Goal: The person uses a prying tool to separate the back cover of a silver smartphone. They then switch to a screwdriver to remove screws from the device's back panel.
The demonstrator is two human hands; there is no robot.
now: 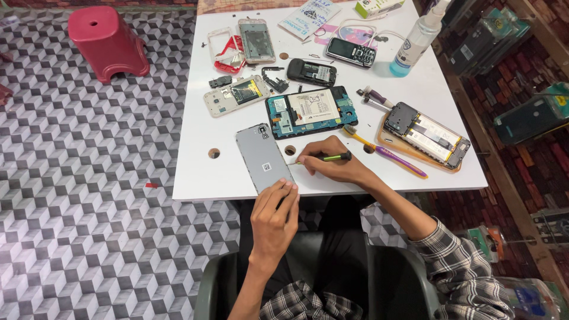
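Grey phone (263,157) on the bench (195,148), left hand (274,216) pressing its corner; right hand (332,161) closed around a green screwdriver (329,157).

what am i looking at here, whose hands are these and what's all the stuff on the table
This single picture comes from a camera worn on a person's head, looking down at their own two bare hands. The left hand steadies a grey phone back cover at the near edge of the white table. The right hand holds a green-handled tool beside it. Further back lie opened phones, a toothbrush and a spray bottle. A red stool stands on the patterned floor.
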